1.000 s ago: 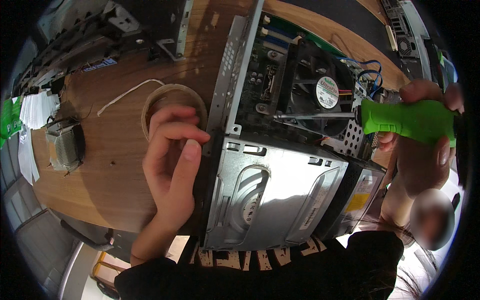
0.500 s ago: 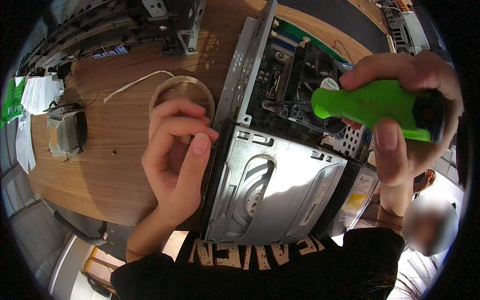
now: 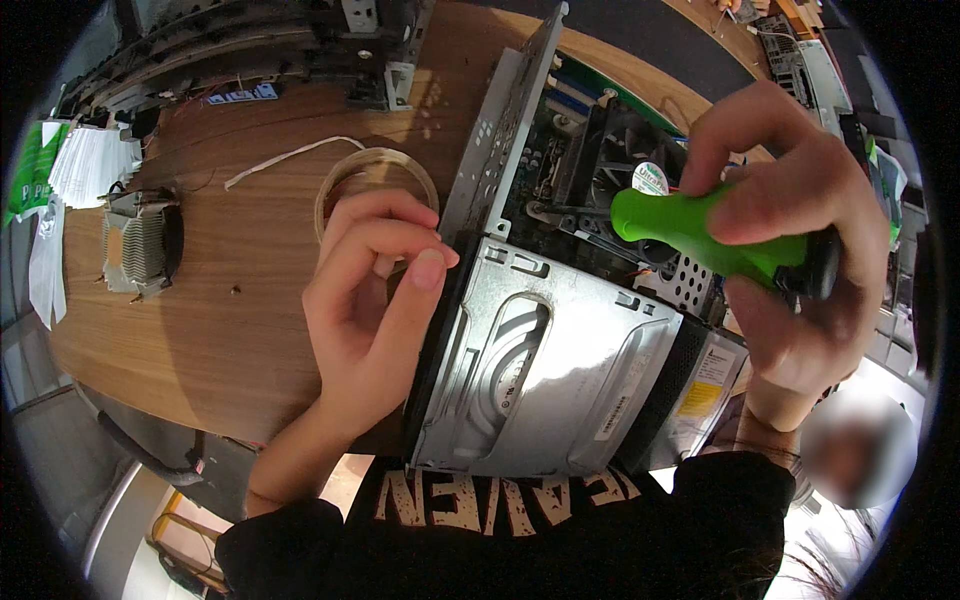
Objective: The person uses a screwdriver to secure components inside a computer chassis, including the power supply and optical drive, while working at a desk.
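An opened computer case lies in front of me, its silver drive cage (image 3: 560,360) toward my body and the circuit board beyond it. My right hand (image 3: 810,200) grips a screwdriver by its green handle (image 3: 650,218), with the handle's narrow end pointing left over the black cooling fan (image 3: 618,165). Against the dark parts I cannot make out the shaft or where its tip sits. At the case's left edge is my left hand (image 3: 370,290), fingers curled and thumb against the forefinger. Whether anything small is in that pinch is hidden.
Behind my left hand a roll of tape (image 3: 330,190) lies on the wooden table (image 3: 240,350). A finned heat sink (image 3: 140,245) stands at the left, near white papers (image 3: 95,165). Another metal chassis (image 3: 300,45) occupies the far left. A person is at the right.
My right hand has moved the screwdriver slightly left, and its fingers have shifted round the handle. My left hand keeps its curled pose; the view has shifted a little.
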The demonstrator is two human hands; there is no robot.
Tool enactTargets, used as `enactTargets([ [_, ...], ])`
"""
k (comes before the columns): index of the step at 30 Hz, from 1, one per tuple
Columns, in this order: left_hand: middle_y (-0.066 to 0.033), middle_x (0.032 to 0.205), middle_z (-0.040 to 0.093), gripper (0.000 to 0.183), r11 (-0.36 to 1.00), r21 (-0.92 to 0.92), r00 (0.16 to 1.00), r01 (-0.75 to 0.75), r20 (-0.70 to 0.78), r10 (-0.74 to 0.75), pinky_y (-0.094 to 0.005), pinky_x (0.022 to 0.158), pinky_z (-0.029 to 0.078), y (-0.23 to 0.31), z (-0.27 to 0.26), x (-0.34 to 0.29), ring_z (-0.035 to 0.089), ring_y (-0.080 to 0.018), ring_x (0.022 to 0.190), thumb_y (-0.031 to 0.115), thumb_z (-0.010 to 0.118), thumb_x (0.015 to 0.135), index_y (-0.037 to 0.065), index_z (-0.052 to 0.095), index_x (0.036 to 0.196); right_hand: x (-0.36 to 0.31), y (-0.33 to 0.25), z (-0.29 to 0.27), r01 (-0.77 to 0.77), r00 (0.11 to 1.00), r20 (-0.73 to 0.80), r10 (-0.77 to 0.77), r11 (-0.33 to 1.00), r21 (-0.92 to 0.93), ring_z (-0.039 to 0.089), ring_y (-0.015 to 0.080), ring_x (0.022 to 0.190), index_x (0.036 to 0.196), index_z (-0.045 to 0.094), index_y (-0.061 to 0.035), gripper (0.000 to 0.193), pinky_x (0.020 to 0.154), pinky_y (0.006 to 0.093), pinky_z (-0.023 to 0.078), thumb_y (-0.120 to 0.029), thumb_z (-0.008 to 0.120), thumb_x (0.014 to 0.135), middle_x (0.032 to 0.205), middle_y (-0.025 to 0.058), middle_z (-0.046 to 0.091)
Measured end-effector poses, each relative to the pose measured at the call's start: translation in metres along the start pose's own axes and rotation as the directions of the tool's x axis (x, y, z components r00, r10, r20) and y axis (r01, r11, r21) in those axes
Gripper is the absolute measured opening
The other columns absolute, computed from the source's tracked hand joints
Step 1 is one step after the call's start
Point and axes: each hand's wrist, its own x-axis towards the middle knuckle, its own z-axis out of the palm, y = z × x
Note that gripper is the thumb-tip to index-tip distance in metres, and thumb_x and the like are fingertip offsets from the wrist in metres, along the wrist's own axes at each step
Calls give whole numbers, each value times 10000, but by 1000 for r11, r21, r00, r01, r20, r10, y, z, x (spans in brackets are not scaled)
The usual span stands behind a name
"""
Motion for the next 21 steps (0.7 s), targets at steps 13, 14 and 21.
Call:
enactTargets([
  [13,-161,1087,663,283,798,380,840,-467,473,266,-315,830,505,40,18,57,648,-175,944,78,607,927,-31,607,1188,38,35,-21,299,888,283,-362,922,245,444,151,661,773,531,-5,251,579,275,377,-80,583,539,812,111,559],
  [14,-161,1087,663,283,792,383,836,-475,477,271,-315,830,505,38,21,64,648,-175,944,78,607,927,-31,607,1188,36,35,-13,227,929,239,-283,945,235,445,155,671,761,518,0,238,580,280,374,-63,583,541,784,90,537],
  [21,-166,950,703,305,949,221,780,-226,625,40,-331,783,508,24,41,93,674,-214,852,181,690,895,-8,651,1130,23,25,-9,148,959,226,-171,982,115,495,121,770,841,576,-14,157,674,263,395,-33,601,686,862,39,556],
])
